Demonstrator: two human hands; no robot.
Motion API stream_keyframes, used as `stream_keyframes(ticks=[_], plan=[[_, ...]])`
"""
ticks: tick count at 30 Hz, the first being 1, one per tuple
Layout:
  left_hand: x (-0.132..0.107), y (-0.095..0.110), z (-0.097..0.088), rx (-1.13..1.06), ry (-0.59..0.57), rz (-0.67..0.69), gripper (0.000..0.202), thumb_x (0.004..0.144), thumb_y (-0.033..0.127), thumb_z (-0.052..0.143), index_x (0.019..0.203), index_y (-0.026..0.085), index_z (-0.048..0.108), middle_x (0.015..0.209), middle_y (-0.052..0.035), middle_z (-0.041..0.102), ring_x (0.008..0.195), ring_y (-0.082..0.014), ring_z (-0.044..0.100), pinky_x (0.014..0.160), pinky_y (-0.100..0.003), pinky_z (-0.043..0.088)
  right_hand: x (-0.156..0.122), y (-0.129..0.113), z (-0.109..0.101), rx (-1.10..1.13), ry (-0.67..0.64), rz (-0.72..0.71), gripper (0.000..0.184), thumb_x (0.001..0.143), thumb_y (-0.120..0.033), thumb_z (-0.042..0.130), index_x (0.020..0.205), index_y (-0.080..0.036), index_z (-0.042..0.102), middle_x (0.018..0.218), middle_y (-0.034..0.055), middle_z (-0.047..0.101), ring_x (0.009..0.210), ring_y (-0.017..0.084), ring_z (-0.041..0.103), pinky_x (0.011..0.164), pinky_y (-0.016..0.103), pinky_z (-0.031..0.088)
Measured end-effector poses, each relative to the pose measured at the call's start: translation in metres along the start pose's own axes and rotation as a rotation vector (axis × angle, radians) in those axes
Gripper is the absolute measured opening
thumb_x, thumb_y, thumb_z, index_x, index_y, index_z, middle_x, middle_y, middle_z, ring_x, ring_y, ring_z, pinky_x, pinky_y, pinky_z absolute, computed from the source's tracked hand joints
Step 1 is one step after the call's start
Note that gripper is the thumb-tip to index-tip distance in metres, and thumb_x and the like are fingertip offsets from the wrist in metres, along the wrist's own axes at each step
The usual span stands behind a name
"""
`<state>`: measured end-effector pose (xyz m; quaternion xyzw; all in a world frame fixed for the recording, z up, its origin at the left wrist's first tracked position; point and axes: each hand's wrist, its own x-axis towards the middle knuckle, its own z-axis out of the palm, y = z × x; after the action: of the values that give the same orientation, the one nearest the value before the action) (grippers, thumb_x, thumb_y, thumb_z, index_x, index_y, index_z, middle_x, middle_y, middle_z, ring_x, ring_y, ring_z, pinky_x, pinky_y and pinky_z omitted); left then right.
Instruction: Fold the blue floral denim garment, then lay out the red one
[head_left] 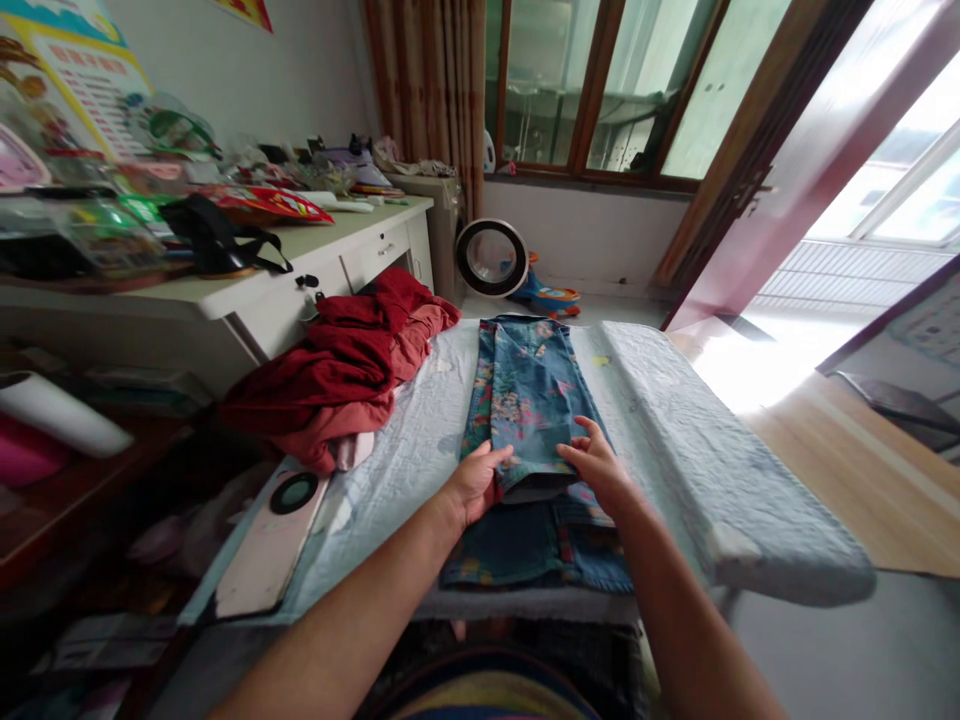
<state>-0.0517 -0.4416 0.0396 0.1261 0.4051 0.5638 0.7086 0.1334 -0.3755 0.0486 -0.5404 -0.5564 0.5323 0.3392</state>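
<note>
Head view: with 12 o'clock toward the window and the jeans at the dial's center, a desk [390, 222] laden with household items stands at 10 o'clock. Below it, at 9 to 10, a heap of red clothes [337, 350] lies crumpled, apparently pushed aside so the jeans can lie flat. A phone [255, 565] rests at 8 o'clock, near the table's corner, its round lens facing up.

At center, the flowered jeans [532, 390] lie folded lengthwise on a pale cover [420, 420]. The left hand [476, 483] is closed in a pinch on the left side of the raised leg end, thumb on top and fingers beneath, seemingly to hold the layer straight. The right hand [592, 465] is loosely open at the right side, thumb and fingers apart and fingertips at the cloth; no firm grip can be made out.

Edges matter here: the near end of the jeans lies just beside the table's near edge, leaving little room at 6 o'clock. Strips of cover show on both sides, the left one narrowing toward the red heap. At 3 o'clock, a thick padded fold [705, 450] rises like a low bank, limiting sideways movement.
</note>
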Motion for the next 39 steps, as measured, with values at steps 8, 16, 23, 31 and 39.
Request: stream_keyframes(ticks=[8,16,23,31,39], plan=[[-0.017,-0.005,-0.016,0.259,0.048,0.192,0.061,0.067,0.003,0.066,0.124,0.018,0.049,0.105,-0.0076,0.071,0.089,-0.0196,0.070,0.085,-0.033,0.055,-0.022,-0.001,0.005,-0.196,-0.198,-0.014,0.065,0.074,-0.041,0.060,0.135,-0.026,0.041,0.069,-0.0088,0.037,0.049,0.008,0.037,0.042,0.019,0.028],[-0.038,-0.006,-0.021,0.523,0.160,0.234,0.079,0.076,0.020,0.070,0.144,0.023,0.030,0.104,-0.0074,0.069,0.073,-0.0171,0.067,0.064,-0.030,0.057,-0.030,0.005,0.006,-0.356,-0.177,-0.136,0.055,0.079,-0.038,0.058,0.130,-0.022,0.048,0.066,-0.0086,0.038,0.054,0.010,0.039,0.049,0.021,0.030],[-0.036,-0.007,-0.035,0.877,0.118,0.441,0.063,0.079,0.018,0.062,0.138,0.020,0.042,0.112,-0.0073,0.069,0.098,-0.0201,0.067,0.089,-0.034,0.053,-0.033,0.014,0.007,-0.506,-0.177,-0.262,0.050,0.079,-0.032,0.058,0.127,-0.020,0.050,0.064,-0.0073,0.043,0.057,0.013,0.043,0.055,0.024,0.031],[-0.042,-0.003,-0.038,1.378,0.173,0.592,0.035,0.082,0.017,0.058,0.117,0.020,0.061,0.115,-0.0068,0.068,0.104,-0.0213,0.063,0.099,-0.036,0.047,-0.033,0.014,0.004,-0.566,-0.159,-0.318,0.048,0.080,-0.028,0.055,0.127,-0.019,0.051,0.069,-0.0044,0.049,0.064,0.015,0.048,0.060,0.026,0.034],[-0.047,-0.002,-0.040,1.769,0.237,0.613,0.031,0.080,0.021,0.064,0.111,0.022,0.065,0.106,-0.0080,0.061,0.101,-0.0245,0.060,0.094,-0.038,0.046,-0.030,0.011,-0.002,-0.662,-0.218,-0.336,0.058,0.078,-0.026,0.061,0.134,-0.018,0.047,0.069,-0.0038,0.056,0.063,0.014,0.051,0.061,0.025,0.035]])
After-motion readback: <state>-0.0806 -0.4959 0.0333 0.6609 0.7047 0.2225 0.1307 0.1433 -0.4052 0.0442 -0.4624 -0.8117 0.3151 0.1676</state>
